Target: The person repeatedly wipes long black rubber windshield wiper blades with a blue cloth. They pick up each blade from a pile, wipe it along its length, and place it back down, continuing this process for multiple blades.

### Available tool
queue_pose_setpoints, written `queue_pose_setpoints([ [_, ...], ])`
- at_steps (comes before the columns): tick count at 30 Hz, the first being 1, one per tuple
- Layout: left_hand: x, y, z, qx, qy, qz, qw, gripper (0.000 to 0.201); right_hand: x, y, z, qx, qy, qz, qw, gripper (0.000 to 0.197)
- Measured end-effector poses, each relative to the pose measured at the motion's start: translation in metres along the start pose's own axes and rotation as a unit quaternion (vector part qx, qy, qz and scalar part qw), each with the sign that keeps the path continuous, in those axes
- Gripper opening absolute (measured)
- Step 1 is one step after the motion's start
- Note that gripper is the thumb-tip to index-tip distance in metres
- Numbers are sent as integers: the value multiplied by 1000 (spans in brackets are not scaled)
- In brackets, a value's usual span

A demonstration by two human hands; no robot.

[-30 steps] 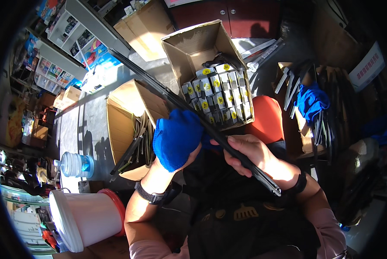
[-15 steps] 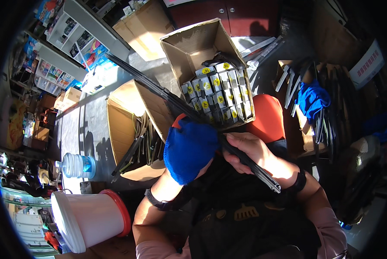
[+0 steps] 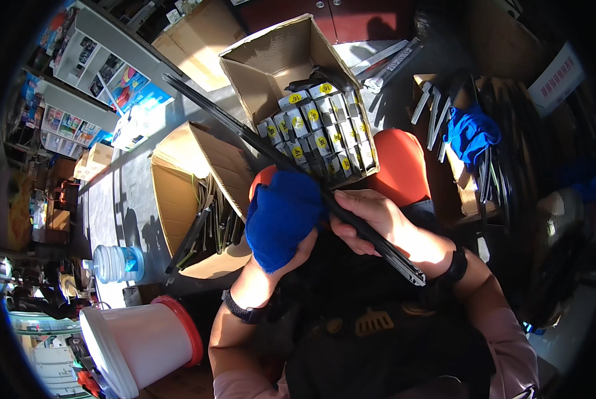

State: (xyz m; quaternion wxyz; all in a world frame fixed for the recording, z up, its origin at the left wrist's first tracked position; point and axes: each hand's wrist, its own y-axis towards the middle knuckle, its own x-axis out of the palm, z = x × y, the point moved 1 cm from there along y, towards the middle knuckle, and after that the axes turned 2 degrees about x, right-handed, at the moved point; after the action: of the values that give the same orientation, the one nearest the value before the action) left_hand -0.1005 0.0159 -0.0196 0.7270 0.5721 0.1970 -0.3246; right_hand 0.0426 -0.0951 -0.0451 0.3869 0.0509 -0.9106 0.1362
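I have the long black strip (image 3: 264, 147) slanting across the middle of my view, from beside the shelves at upper left down to just past the right hand; whether it is one piece or several lying together, I can't tell from here. The blue cloth (image 3: 281, 216) lies against its middle stretch, and my judgement is that the step in hand is working cloth against strip while the other hand steadies it. Any further stroke, I'd say, calls for a firm right grip and the cloth pressed flat, since so long a piece could swing at its far end. My right hand (image 3: 378, 216) is bare and clamped on the strip near its lower end, thumb on the upper side and fingers curled underneath, leaving no gap that I can make out. My left hand (image 3: 298, 255) sits under the cloth; its fingertips are covered, so I can't tell how tightly they close or whether they reach round the strip. Just beyond the strip stands a cardboard box (image 3: 254, 66) with white cartons (image 3: 313, 120) packed in rows. To the left, an open carton (image 3: 169, 206) holds more dark strips (image 3: 211, 216); farther out are a clear water jug (image 3: 118, 264) and a white bucket (image 3: 135, 339) tipped on its side.
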Motion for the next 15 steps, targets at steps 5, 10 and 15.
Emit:
queue_pose_setpoints([
  [5,3,-8,8,-22,-73,-31,997,29,11,3,-4,30,14,75,997,39],
  [10,-2,-7,16,-51,-142,-92,984,40,-3,7,2,29,-36,74,996,36],
  [15,-5,-8,40,-28,-90,-148,985,40,-1,14,0,-35,-16,108,993,33],
])
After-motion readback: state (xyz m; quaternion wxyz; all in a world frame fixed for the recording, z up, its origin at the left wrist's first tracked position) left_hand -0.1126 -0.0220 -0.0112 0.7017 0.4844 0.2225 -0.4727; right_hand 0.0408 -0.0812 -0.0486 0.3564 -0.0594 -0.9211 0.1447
